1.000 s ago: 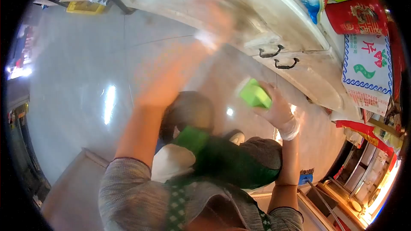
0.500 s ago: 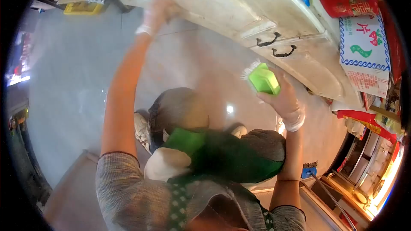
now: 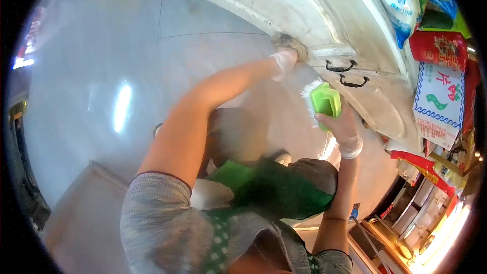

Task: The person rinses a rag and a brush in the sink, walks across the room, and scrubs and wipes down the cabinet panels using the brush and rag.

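Centrally, in the head view, the left hand [image 3: 287, 58], in a thin translucent glove, presses upon a greyish-brown cloth [image 3: 294, 43] against the lower part of a white cabinet [image 3: 362, 18]; whether its fingers curl round the cloth or lie spread cannot be told. To its right, the right hand [image 3: 343, 123], gloved likewise, is closed about a green scrubbing brush [image 3: 329, 99], the thumb along the near end of the handle and the white bristles facing left. The brush is apart from the cloth and lies just below the two dark curved handles [image 3: 354, 82] of the cabinet in the view, over the grey floor [image 3: 76, 81]. Brownish marks show on the cabinet front. At the upper right are a blue-and-white bag [image 3: 398, 6], a red packet [image 3: 431, 48] and a white printed carton [image 3: 440, 91]. A green apron [image 3: 286, 190] covers the person's lap.
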The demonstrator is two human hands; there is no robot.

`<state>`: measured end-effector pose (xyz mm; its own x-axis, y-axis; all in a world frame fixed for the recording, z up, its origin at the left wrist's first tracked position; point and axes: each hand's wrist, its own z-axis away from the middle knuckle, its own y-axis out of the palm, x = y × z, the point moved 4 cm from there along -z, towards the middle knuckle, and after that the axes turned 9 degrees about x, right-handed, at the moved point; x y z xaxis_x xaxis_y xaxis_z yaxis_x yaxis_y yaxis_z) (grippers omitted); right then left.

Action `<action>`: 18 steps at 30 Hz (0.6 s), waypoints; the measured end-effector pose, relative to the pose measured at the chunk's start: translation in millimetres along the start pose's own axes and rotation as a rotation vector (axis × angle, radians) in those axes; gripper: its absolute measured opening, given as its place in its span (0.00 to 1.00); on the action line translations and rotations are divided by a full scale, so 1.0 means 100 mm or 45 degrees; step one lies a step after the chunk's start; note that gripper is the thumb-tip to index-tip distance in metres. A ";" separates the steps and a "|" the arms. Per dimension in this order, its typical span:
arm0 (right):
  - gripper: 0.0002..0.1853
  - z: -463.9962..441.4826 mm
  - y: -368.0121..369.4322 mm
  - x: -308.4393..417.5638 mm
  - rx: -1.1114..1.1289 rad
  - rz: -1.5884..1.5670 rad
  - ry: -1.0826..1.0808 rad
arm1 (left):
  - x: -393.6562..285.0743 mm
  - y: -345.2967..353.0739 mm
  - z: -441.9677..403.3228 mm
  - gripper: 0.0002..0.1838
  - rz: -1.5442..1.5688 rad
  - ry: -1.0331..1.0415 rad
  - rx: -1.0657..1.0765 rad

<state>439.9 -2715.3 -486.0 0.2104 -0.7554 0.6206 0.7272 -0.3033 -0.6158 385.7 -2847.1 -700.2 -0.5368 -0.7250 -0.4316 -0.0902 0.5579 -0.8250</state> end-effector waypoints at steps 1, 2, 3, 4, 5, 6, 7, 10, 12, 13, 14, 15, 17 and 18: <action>0.32 0.01 0.01 0.00 -0.013 0.037 -0.006 | -0.13 -0.10 0.00 0.28 -0.077 0.158 0.041; 0.33 0.02 0.02 -0.01 -0.029 0.070 -0.015 | -0.15 -0.19 0.03 0.28 -0.128 0.255 0.064; 0.33 0.02 0.01 -0.05 -0.054 0.060 -0.012 | -0.09 -0.31 0.10 0.28 -0.170 0.324 0.088; 0.32 0.03 -0.01 -0.13 -0.084 0.047 -0.008 | 0.04 -0.45 0.21 0.27 -0.202 0.355 0.095; 0.32 0.05 -0.02 -0.18 -0.112 0.027 0.000 | 0.22 -0.60 0.34 0.27 -0.230 0.345 0.106; 0.32 0.07 -0.01 -0.17 -0.109 0.040 0.026 | 0.42 -0.77 0.48 0.27 -0.256 0.305 0.115; 0.33 0.08 -0.02 -0.14 -0.099 0.054 0.049 | 0.65 -0.93 0.65 0.27 -0.281 0.234 0.126; 0.32 0.08 0.02 -0.09 -0.008 -0.034 0.072 | 1.37 -1.60 1.20 0.26 -0.229 -0.319 0.037; 0.32 0.06 0.03 -0.08 0.021 -0.078 0.077 | 1.74 -2.02 1.58 0.26 0.111 -0.901 -0.247; 0.32 0.04 0.04 -0.09 0.016 -0.075 0.083 | 1.86 -2.19 1.76 0.26 0.486 -1.114 -0.521; 0.32 0.04 0.03 -0.11 0.013 -0.072 0.091 | 2.02 -2.24 1.91 0.26 1.055 -1.122 -0.916; 0.32 0.03 0.01 -0.13 -0.011 -0.106 0.062 | 2.14 -2.25 1.99 0.25 1.552 -0.979 -1.308; 0.32 -0.02 -0.02 -0.18 -0.049 -0.183 0.002 | 2.30 -2.03 1.97 0.25 2.064 -0.723 -1.769; 0.33 -0.06 -0.03 -0.17 -0.182 -0.089 -0.086 | 2.22 -1.86 1.85 0.25 2.117 -0.686 -1.880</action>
<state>430.3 -2704.6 -497.7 0.2095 -0.6904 0.6924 0.6421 -0.4369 -0.6299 438.5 -3187.2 -710.0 -0.5928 0.6643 -0.4553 -0.4363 0.2103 0.8749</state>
